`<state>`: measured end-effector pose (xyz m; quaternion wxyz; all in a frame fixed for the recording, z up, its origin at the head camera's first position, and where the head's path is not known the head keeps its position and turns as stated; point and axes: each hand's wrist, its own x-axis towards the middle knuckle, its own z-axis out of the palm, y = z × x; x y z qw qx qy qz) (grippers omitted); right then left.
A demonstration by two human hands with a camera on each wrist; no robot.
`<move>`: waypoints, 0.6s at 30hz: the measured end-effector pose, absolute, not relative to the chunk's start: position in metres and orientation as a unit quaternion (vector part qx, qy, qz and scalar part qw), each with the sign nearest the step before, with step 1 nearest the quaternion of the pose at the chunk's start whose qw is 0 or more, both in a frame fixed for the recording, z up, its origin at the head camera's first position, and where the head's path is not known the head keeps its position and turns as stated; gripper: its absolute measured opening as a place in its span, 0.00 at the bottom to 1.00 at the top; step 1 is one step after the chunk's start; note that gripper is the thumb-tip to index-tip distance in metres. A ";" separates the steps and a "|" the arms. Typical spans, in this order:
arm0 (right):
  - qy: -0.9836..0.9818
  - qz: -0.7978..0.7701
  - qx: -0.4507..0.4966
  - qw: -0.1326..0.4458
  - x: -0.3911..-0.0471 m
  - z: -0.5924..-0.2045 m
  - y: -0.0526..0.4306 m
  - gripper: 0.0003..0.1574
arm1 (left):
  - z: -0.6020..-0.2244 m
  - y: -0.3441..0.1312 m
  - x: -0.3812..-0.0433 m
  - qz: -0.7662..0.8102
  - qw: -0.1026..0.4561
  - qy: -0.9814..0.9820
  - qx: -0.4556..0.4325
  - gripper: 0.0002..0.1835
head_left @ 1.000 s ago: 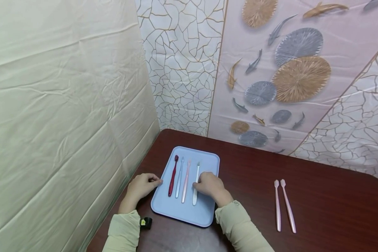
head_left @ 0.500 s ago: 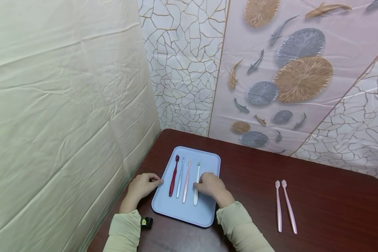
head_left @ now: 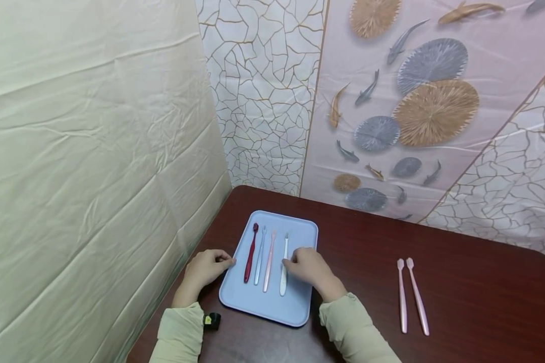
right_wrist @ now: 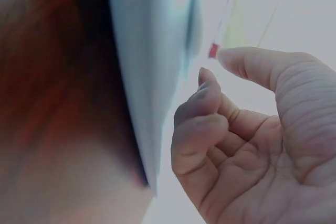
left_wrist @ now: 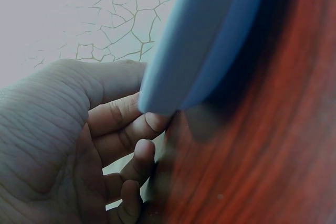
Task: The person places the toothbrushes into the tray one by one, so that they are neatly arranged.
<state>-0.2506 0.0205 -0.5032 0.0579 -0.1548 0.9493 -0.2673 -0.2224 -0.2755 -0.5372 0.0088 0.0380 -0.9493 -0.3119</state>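
A light blue tray (head_left: 265, 307) lies on the dark table. On it lie a red toothbrush (head_left: 250, 256), a pale blue toothbrush (head_left: 260, 257), a pink toothbrush (head_left: 269, 263) and a white toothbrush (head_left: 283, 283), side by side with heads toward the back. My left hand (head_left: 205, 267) pinches the tray's left rim; its wrist view shows the fingers at the rim (left_wrist: 163, 90). My right hand (head_left: 311, 267) hovers over the right side of the tray, beside the white toothbrush. In the right wrist view, the thumb and loosely bent fingers (right_wrist: 199, 129) stand apart with nothing between them.
Two more pink toothbrushes, one (head_left: 402, 302) left of the other (head_left: 418, 302), lie on the table (head_left: 472, 302) at the right. A cream cloth wall (head_left: 118, 201) borders the left side, and a patterned wall (head_left: 263, 126) stands behind.
My right hand has let go of the white toothbrush and drawn slightly to the right. The left hand stays at the tray rim.
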 end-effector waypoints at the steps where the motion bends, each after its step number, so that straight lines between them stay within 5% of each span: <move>1: 0.948 -0.271 -0.157 0.049 -0.250 -0.500 0.024 0.21 | -0.537 -0.276 -0.222 -0.312 0.008 -0.949 0.038 0.11; 13: 0.951 -0.267 -0.157 -0.015 -0.240 -0.470 0.124 0.14 | -0.536 -0.278 -0.223 -0.310 0.008 -0.950 0.040 0.12; 18: 0.970 -0.214 -0.118 0.012 -0.233 -0.463 0.188 0.20 | -0.539 -0.277 -0.223 -0.308 0.006 -0.951 0.039 0.13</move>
